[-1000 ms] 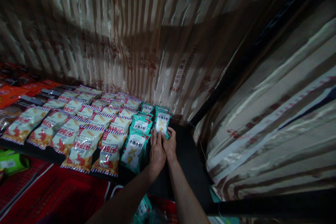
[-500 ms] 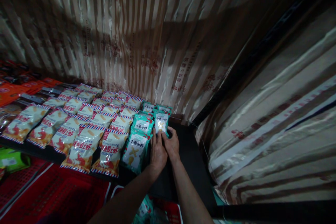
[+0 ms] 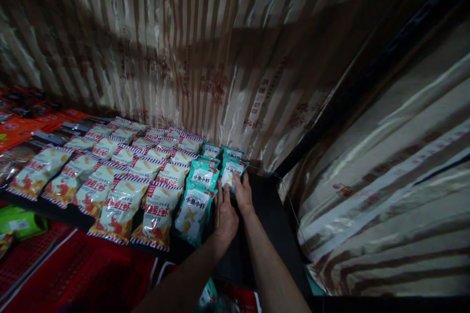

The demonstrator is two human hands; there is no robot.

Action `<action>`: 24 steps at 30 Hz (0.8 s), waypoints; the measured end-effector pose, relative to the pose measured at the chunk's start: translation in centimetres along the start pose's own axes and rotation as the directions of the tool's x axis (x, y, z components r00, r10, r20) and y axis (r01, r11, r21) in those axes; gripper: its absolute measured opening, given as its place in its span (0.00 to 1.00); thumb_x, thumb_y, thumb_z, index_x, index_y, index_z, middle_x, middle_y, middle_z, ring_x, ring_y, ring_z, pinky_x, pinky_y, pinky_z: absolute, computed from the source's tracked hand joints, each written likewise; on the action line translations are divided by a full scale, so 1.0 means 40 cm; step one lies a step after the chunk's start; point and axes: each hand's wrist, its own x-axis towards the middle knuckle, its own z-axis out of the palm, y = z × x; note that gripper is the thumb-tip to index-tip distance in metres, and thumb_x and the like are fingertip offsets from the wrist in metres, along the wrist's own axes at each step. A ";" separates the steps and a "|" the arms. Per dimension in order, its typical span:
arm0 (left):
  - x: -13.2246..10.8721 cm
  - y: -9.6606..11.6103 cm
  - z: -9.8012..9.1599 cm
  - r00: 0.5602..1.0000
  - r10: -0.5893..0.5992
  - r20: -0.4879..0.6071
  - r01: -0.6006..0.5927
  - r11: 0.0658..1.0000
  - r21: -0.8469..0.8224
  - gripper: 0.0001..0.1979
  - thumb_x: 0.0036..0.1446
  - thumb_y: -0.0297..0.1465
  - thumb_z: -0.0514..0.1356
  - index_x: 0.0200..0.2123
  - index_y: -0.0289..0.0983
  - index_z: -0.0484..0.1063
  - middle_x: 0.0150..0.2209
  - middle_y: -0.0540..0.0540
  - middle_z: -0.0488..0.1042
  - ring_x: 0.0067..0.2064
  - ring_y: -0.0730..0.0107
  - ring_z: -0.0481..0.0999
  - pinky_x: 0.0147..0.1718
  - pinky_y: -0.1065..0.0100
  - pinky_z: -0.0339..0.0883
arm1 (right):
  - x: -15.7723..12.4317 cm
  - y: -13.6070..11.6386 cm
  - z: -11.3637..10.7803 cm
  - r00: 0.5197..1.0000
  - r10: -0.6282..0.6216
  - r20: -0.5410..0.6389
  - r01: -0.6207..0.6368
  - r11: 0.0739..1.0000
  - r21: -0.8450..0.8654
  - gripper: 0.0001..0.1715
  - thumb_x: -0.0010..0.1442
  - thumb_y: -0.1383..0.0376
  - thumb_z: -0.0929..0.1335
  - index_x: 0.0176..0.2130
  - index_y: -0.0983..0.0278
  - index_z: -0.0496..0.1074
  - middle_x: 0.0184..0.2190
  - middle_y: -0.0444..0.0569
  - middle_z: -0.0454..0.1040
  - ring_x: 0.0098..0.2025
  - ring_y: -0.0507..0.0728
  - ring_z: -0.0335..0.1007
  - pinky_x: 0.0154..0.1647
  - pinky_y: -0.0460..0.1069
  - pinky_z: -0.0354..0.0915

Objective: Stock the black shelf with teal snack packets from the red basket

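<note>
A teal and white snack bag (image 3: pixel 230 168) leans at the front of the right-hand teal row, its top tilted to the right. My right hand (image 3: pixel 244 194) grips its right edge, thumb over the front. My left hand (image 3: pixel 225 212) presses straight, close-set fingers against its lower left side, so the bag is held between both hands. Just left of my fingers stand two more teal bags, a front one (image 3: pixel 194 210) and one behind it (image 3: pixel 203 172). Further teal bags (image 3: pixel 212 150) are partly hidden at the back.
Rows of cream and red snack bags (image 3: pixel 119 205) fill the black shelf (image 3: pixel 262 205) to the left, with orange packs (image 3: pixel 22 129) beyond. Red baskets (image 3: pixel 88 274) sit below, one containing teal bags. A striped sheet (image 3: pixel 205 58) hangs behind, and a dark post (image 3: pixel 304 146) rises at right.
The snack bag between my hands has tipped to the right. My right hand has moved up its right edge. The view has shifted slightly left.
</note>
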 end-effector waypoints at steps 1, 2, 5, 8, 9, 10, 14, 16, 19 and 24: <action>0.001 -0.001 0.001 1.000 -0.002 -0.001 0.002 1.000 0.000 0.31 0.52 0.15 0.45 0.61 0.30 0.57 0.66 0.35 0.49 0.67 0.57 0.47 0.63 0.54 0.52 | 0.000 -0.006 0.002 1.000 0.020 0.023 -0.020 1.000 -0.007 0.37 0.54 0.43 0.62 0.57 0.59 0.64 0.46 0.51 0.76 0.47 0.61 0.72 0.50 0.54 0.63; 0.002 -0.001 0.003 1.000 -0.005 -0.002 0.005 1.000 0.003 0.31 0.52 0.15 0.45 0.61 0.30 0.56 0.66 0.35 0.49 0.67 0.57 0.47 0.63 0.54 0.52 | -0.001 -0.012 0.003 0.998 0.044 0.042 -0.043 0.999 -0.014 0.37 0.55 0.43 0.61 0.57 0.58 0.64 0.46 0.50 0.75 0.47 0.61 0.72 0.50 0.54 0.63; 0.006 0.001 0.004 1.000 -0.024 0.005 0.024 1.000 0.021 0.31 0.53 0.16 0.45 0.62 0.29 0.56 0.66 0.34 0.50 0.67 0.55 0.47 0.63 0.53 0.51 | -0.005 -0.022 0.006 0.998 0.047 0.050 -0.046 0.999 -0.012 0.35 0.55 0.43 0.62 0.56 0.58 0.66 0.47 0.50 0.75 0.47 0.61 0.71 0.51 0.54 0.63; 0.009 0.003 0.005 0.999 -0.029 0.024 0.028 0.999 0.028 0.30 0.55 0.18 0.45 0.62 0.28 0.55 0.66 0.32 0.49 0.67 0.54 0.46 0.62 0.52 0.51 | -0.003 -0.014 0.008 0.998 0.052 0.032 -0.051 0.998 -0.029 0.35 0.54 0.43 0.62 0.54 0.59 0.67 0.46 0.51 0.75 0.46 0.61 0.71 0.51 0.54 0.63; 0.010 0.003 0.005 0.999 -0.026 0.027 0.025 0.999 0.026 0.29 0.55 0.18 0.45 0.62 0.28 0.55 0.66 0.32 0.49 0.67 0.54 0.46 0.62 0.52 0.51 | -0.002 -0.008 0.010 0.998 0.054 0.021 -0.053 0.998 -0.032 0.34 0.54 0.44 0.63 0.53 0.59 0.68 0.45 0.51 0.76 0.46 0.61 0.72 0.50 0.54 0.63; 0.011 0.003 0.006 0.999 -0.022 0.026 0.021 1.000 0.021 0.29 0.56 0.18 0.45 0.62 0.28 0.55 0.66 0.32 0.49 0.67 0.54 0.46 0.62 0.52 0.51 | 0.000 -0.002 0.011 0.998 0.055 0.010 -0.054 0.998 -0.030 0.34 0.53 0.44 0.63 0.53 0.59 0.69 0.44 0.51 0.76 0.45 0.61 0.72 0.50 0.54 0.64; 0.012 0.004 0.004 1.000 -0.024 0.004 0.024 1.000 0.002 0.30 0.55 0.19 0.46 0.62 0.31 0.55 0.65 0.34 0.51 0.67 0.54 0.46 0.63 0.51 0.50 | 0.002 0.015 0.014 1.000 0.015 0.011 -0.015 1.000 0.002 0.32 0.52 0.45 0.65 0.51 0.59 0.70 0.42 0.49 0.77 0.44 0.59 0.73 0.48 0.52 0.65; 0.012 0.007 0.001 1.000 -0.028 0.012 0.028 1.000 0.003 0.30 0.55 0.19 0.46 0.62 0.30 0.55 0.65 0.33 0.51 0.67 0.54 0.46 0.62 0.52 0.51 | -0.003 0.012 0.011 1.000 -0.006 0.011 0.006 1.000 0.009 0.34 0.51 0.46 0.66 0.53 0.59 0.69 0.45 0.50 0.76 0.47 0.60 0.72 0.50 0.52 0.64; 0.010 0.010 -0.005 0.999 -0.029 0.023 0.029 1.000 0.011 0.30 0.54 0.19 0.47 0.62 0.29 0.54 0.65 0.32 0.51 0.67 0.54 0.47 0.62 0.52 0.51 | -0.019 0.001 0.001 1.000 0.019 -0.006 -0.019 1.000 -0.017 0.41 0.50 0.45 0.67 0.58 0.61 0.64 0.52 0.53 0.72 0.54 0.62 0.67 0.56 0.55 0.60; 0.004 0.005 -0.002 1.000 -0.009 -0.028 0.009 1.000 -0.021 0.29 0.55 0.19 0.47 0.62 0.28 0.54 0.65 0.30 0.51 0.66 0.53 0.49 0.61 0.50 0.54 | -0.057 0.000 -0.018 1.000 0.005 -0.026 -0.007 0.998 -0.056 0.45 0.52 0.43 0.64 0.61 0.64 0.59 0.60 0.57 0.63 0.61 0.63 0.58 0.61 0.56 0.54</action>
